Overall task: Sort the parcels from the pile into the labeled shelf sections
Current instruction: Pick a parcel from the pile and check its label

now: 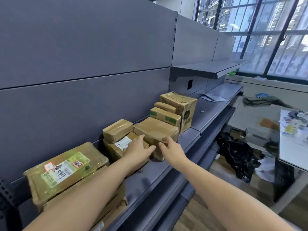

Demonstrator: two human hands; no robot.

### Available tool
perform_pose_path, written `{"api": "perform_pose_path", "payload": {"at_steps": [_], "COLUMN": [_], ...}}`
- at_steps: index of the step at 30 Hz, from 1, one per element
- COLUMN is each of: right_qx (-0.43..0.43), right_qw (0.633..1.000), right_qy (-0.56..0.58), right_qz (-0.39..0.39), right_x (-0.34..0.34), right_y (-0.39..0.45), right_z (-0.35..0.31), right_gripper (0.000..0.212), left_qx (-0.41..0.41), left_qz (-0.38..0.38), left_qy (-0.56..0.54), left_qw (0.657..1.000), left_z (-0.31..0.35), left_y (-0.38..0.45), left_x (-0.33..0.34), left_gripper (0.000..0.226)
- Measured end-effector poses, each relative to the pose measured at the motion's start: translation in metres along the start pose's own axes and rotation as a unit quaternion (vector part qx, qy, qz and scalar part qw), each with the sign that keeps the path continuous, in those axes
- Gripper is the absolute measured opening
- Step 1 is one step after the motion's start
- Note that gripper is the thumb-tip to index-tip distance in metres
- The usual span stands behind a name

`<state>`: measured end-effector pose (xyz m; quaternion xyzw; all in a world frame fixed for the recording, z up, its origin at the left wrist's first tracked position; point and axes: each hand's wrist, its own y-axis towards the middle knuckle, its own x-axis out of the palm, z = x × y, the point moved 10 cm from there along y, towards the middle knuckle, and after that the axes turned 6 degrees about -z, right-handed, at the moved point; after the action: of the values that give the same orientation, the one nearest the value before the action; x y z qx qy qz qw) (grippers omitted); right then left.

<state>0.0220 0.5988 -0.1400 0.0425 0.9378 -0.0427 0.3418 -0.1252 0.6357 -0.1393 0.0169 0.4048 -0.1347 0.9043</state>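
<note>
two hands (150, 147) near seven parcels (156, 129) on shelf (166, 169)

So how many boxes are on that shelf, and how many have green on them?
Boxes with green on them: 2, the big near box and the green-taped box.
Plain brown boxes: at least 6, including the tall end box and the box at the hands.
Total: at least 8 on the shelf.
</note>
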Motion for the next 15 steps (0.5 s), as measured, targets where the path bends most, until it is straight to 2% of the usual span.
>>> {"api": "perform_pose_path", "payload": {"at_steps": [6, 15], "right_qx": [0.003, -0.025], "right_qw": [1.0, 0.998], "right_qy": [-0.005, -0.001], "right_qz": [-0.01, -0.054], "right_x": [0.009, 0.044], "right_y": [0.051, 0.121], "right_z": [-0.004, -0.012], "right_gripper": [0.044, 0.042], "left_qx": [-0.025, -0.079], "left_qz": [0.016, 0.066], "left_qy": [-0.019, 0.034], "left_qw": [0.999, 0.994], "left_z": [-0.022, -0.06], "left_y": [0.046, 0.09], "left_x": [-0.017, -0.038], "left_gripper": [0.075, 0.072]}}
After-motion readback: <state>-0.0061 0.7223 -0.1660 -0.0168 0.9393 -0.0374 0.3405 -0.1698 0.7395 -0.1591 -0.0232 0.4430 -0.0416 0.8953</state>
